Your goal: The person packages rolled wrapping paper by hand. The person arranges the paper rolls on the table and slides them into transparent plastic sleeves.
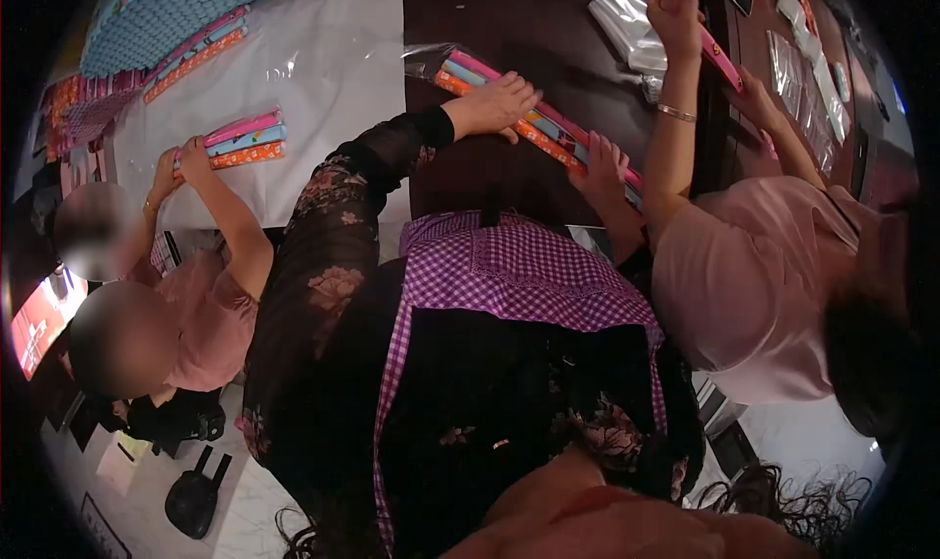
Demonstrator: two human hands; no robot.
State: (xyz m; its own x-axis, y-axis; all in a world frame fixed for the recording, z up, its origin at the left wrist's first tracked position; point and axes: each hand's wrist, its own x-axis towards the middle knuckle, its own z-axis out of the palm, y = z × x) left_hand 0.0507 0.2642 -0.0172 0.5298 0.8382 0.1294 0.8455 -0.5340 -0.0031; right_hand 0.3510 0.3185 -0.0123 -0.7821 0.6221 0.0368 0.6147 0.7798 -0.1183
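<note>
Pink, blue and orange patterned rolls (553, 128) lie side by side at a slant on the dark table, with clear plastic around their upper left end. My left hand (494, 105) rests across the rolls near that end, its fingers wrapped over them. Near the lower right end, my right hand (602, 167) is closed round the same rolls, covering part of them. Both hands touch the bundle.
At the left a co-worker holds a similar bundle (245, 140) over the white cover (333, 60). Stacked rolls (162, 21) stand at the upper left. Another co-worker at the right holds a pink roll (722, 60) beside clear plastic bags (627, 30).
</note>
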